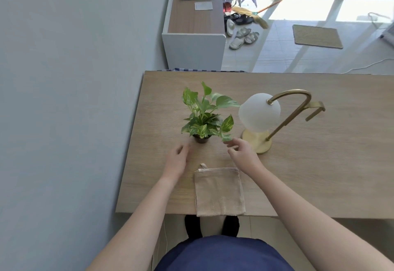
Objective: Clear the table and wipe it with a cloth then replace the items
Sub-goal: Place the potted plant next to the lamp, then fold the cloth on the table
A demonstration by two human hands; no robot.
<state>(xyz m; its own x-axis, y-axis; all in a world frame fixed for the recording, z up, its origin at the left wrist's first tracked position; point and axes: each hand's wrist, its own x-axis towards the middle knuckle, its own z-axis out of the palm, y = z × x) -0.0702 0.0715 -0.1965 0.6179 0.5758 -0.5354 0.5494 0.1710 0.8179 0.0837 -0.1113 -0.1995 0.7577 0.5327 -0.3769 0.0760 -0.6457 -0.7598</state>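
A small potted plant (205,117) with green variegated leaves stands in a dark pot on the wooden table (319,175). My left hand (175,160) hovers just left of the pot, fingers relaxed and empty. To the pot's right, my right hand (242,153) is also empty, its fingertips near a low leaf. A folded beige cloth (219,192) with a small loop lies flat at the table's near edge, between my forearms. A brass lamp (268,117) with a white globe shade stands right of the plant.
A grey wall runs along the table's left side. Beyond the far edge stands a white cabinet (194,42) with papers on its wooden top. Sandals, a broom and a doormat (316,36) lie on the tiled floor by the windows.
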